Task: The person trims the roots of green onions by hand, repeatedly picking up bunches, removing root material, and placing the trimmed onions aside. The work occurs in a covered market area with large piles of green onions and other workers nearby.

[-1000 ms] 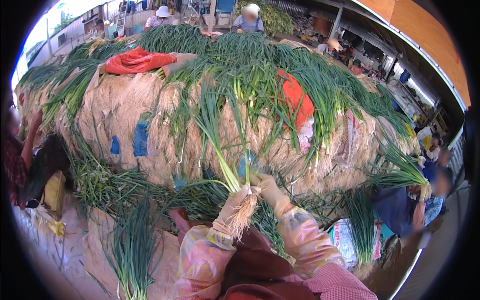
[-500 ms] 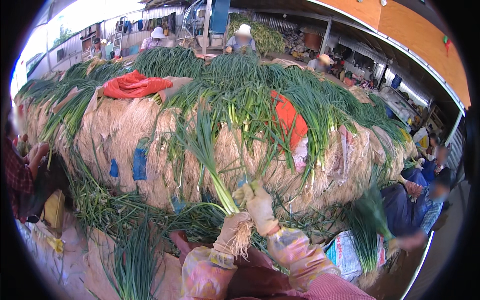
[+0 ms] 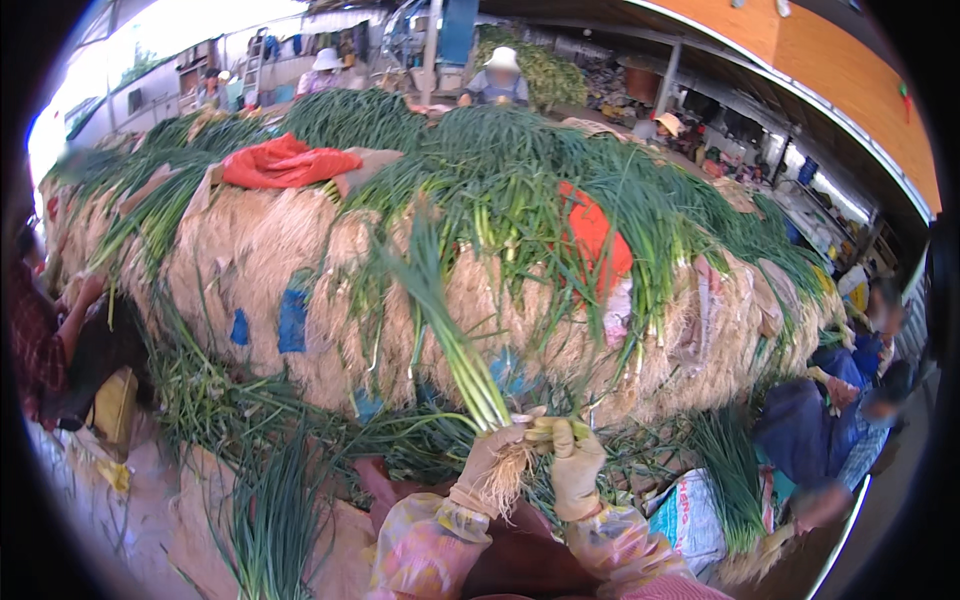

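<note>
My gloved left hand (image 3: 492,465) is closed around a bunch of green onions (image 3: 462,360). Their white stems lean up and to the left, and pale roots (image 3: 511,477) spill over the glove. Right beside it is my gloved right hand (image 3: 575,468), its fingers bent together near the stems' lower ends. What those fingers pinch, if anything, is too small to make out. In front of both hands rises a large heap of green onions (image 3: 500,140), with root ends (image 3: 270,240) facing me and green tops on it.
A red sack (image 3: 285,163) lies on the heap. Loose green onions (image 3: 265,530) are spread on the ground at my left. A printed white sack (image 3: 692,518) and another bunch (image 3: 728,480) lie at my right. Co-workers sit at the left (image 3: 45,340) and right (image 3: 845,420); others are behind the heap.
The view has shifted, so the heap sits slightly further right. My right hand has turned, its fingers now pointing toward the left hand. At the right, a co-worker's raised onion bunch is no longer upright.
</note>
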`<action>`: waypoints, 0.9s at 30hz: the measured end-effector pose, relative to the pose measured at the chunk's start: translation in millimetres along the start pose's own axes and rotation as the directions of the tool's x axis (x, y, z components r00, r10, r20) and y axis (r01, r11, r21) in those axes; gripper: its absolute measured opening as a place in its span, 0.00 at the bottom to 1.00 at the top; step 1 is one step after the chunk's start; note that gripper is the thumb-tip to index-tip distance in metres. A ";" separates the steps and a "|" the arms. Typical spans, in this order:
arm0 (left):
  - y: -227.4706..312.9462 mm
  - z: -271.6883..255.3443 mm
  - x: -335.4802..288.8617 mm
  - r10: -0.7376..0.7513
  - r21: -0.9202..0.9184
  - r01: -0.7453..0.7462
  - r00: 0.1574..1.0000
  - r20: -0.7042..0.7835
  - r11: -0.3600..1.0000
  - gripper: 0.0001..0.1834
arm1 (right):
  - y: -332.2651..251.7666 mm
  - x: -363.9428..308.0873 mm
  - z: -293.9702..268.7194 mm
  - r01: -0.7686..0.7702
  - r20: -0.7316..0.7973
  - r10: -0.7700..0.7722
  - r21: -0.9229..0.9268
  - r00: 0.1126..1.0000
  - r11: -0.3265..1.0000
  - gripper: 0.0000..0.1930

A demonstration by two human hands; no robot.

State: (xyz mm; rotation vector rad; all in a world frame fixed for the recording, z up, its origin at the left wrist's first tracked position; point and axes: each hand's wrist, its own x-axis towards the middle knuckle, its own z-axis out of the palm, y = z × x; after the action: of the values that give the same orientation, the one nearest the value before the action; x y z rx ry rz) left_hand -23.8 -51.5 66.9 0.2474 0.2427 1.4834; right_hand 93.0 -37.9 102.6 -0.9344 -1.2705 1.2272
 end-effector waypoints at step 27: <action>21.9 -7.1 -243.5 0.041 -0.339 -0.093 0.986 -0.160 0.936 0.17 | 0.3 7.1 153.9 -0.648 0.699 0.244 0.396 0.672 0.651 0.19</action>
State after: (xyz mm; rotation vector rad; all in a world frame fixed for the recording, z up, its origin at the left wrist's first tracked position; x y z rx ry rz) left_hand -64.4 -292.6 69.0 -0.1425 0.0903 1.5864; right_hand -59.4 -50.5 121.8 -0.3709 -0.9418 2.3442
